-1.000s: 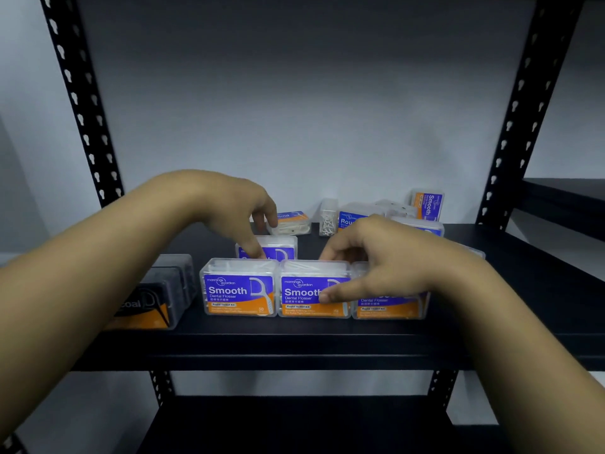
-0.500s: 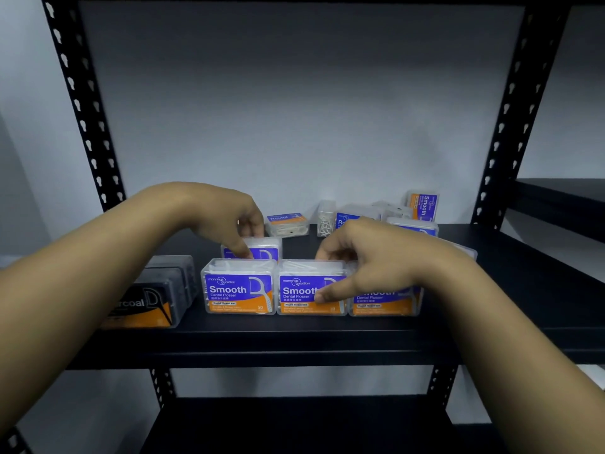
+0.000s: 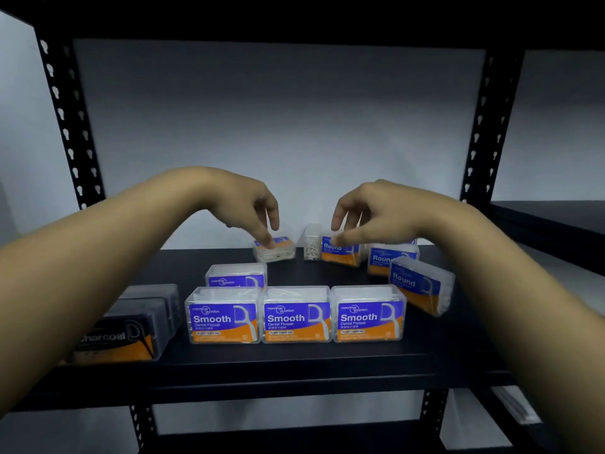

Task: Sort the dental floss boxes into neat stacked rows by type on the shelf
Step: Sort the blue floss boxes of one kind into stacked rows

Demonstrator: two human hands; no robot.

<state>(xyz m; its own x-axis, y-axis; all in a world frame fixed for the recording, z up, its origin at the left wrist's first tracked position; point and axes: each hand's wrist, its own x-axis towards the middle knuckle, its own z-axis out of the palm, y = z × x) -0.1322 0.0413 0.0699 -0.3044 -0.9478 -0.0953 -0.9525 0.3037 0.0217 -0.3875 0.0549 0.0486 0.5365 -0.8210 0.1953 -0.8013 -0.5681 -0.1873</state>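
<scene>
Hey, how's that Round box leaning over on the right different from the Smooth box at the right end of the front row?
The Round box is tilted and turned at an angle; the Smooth box stands upright, facing squarely forward. The Round box sits apart from its neighbours, further right and back, while the Smooth box stands tight beside another in the row. Labels read differently. Both are clear cases with blue-and-orange labels.

The scene is dimly lit, with a cool grey cast on the back wall (image 3: 278, 126), which is brightest at its centre and darkened toward the corners. The shelf (image 3: 294, 365) is rendered nearly black, so little surface detail is shown. Straight uprights (image 3: 70, 132) are bowed by wide-angle distortion (most strongly at the edges). Slight softness is seen overall, and motion blur is shown on the tilted Round box (image 3: 419, 285).
</scene>
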